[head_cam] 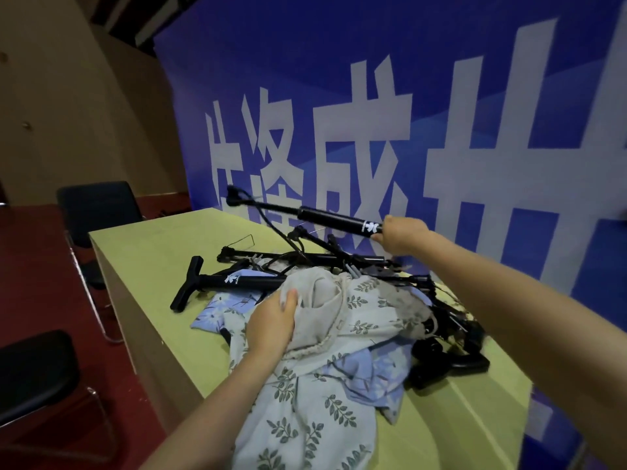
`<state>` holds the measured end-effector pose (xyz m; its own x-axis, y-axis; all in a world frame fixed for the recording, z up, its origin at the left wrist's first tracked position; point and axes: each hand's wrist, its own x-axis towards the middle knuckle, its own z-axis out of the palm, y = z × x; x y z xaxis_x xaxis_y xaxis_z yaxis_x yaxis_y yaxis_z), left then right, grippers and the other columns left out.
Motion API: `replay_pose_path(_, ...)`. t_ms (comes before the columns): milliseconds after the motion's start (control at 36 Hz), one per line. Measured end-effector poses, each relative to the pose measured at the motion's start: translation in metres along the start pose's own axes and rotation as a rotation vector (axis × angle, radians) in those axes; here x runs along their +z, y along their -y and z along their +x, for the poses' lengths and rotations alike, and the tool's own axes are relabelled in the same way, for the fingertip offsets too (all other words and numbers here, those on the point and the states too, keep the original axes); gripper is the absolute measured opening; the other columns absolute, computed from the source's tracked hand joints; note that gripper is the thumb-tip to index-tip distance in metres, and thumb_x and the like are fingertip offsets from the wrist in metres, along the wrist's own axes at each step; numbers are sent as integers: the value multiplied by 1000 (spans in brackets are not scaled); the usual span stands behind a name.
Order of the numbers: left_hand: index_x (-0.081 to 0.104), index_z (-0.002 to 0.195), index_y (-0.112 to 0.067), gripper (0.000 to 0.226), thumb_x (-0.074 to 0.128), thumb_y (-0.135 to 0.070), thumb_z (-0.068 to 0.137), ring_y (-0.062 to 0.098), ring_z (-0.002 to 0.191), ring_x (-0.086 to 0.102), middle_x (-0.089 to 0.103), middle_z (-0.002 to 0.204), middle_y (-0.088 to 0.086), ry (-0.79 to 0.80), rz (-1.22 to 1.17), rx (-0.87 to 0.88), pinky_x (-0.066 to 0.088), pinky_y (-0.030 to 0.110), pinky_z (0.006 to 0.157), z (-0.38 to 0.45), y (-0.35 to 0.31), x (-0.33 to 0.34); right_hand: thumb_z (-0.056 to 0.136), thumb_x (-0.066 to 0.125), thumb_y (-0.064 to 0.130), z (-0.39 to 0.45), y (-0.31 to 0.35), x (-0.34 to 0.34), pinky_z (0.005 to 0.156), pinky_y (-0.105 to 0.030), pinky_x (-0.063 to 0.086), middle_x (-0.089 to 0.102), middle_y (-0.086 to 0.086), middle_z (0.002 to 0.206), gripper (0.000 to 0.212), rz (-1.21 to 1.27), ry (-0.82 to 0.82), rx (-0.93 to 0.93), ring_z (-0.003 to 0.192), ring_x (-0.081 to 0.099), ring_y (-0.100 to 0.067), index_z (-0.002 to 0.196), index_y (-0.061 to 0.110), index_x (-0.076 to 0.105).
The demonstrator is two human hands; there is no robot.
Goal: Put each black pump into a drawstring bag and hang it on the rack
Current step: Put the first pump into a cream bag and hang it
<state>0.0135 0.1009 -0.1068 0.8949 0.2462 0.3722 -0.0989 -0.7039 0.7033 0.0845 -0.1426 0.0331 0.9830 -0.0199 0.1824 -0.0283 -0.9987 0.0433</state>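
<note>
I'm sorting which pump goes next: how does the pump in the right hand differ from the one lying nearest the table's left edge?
The raised pump is lifted clear of the table, gripped at the barrel by the right hand; the lying pump rests flat, partly under the bags. The raised pump's shaft looks extended; the lying pump's looks pushed in. Both are black with a white logo.

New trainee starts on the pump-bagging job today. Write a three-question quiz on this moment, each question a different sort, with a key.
1. True or false: the right hand holds a black pump lifted above the table.
2. The left hand grips: A) a chair, B) a beige drawstring bag, C) a pump handle.
3. Fill in: another black pump lies on the table with its T-handle pointing toward the table's ____ edge.

Key: 1 true; 2 B; 3 left.
</note>
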Motion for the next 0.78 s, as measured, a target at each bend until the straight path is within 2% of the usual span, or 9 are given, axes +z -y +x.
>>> replay_pose_path(56,55,124,-14,48,33,-50,100,27,95,62,68,102,7,10,12,5,43,34,71,0,-2,-1,101,38,47,-6,-10,-14,59,-33,39,51,-3,81,43,48,-47,30,70,51,-21,115,8,47)
replay_pose_path(139,49,124,-11,39,39,-41,100,25,96,60,62,104,5,40,-145,43,40,33,70,1,-15,-7,102,36,45,-23,-30,-31,61,-34,36,52,-6,89,42,141,-105,58,75,51,-24,120,7,42)
replay_pose_path(222,44,129,-9,38,42,-34,100,19,101,51,50,118,4,27,-257,72,37,30,79,4,-39,-16,103,36,42,-44,-51,-38,55,-34,33,54,-10,98,41,255,-121,72,72,48,-22,123,7,40)
replay_pose_path(333,45,131,-8,37,41,-29,101,16,97,45,46,121,5,-24,-310,130,33,27,81,7,-77,-32,102,40,42,-75,-71,-32,63,-38,42,55,-10,92,40,424,-162,110,76,55,-26,119,7,43)
replay_pose_path(444,48,131,-14,39,41,-36,100,18,100,51,54,123,8,60,-141,246,38,31,81,8,-100,-34,102,40,41,-102,-80,-37,63,-40,45,58,-13,92,39,589,-219,140,76,56,-29,118,5,43)
replay_pose_path(500,42,139,-19,49,43,-46,98,23,113,52,53,131,8,144,12,317,44,36,88,3,-104,-29,103,39,39,-118,-83,-50,54,-33,38,53,-9,86,35,684,-253,153,69,50,-23,117,7,41)
replay_pose_path(556,36,145,-23,62,43,-57,94,26,126,48,48,141,6,203,163,346,44,39,95,-3,-100,-20,103,37,38,-125,-83,-64,51,-30,32,48,-4,81,31,778,-288,158,65,44,-18,115,10,40)
replay_pose_path(667,38,144,-22,67,38,-65,92,28,126,47,48,141,8,247,156,264,44,42,100,-18,-100,-11,103,37,38,-135,-92,-97,54,-30,38,54,-10,90,32,946,-374,130,67,48,-19,117,10,44)
replay_pose_path(778,47,137,-17,55,34,-54,99,24,119,52,53,135,6,215,-120,170,44,39,97,-21,-123,-24,103,39,35,-144,-99,-118,60,-32,44,56,-9,82,25,1095,-411,75,66,50,-20,106,11,47)
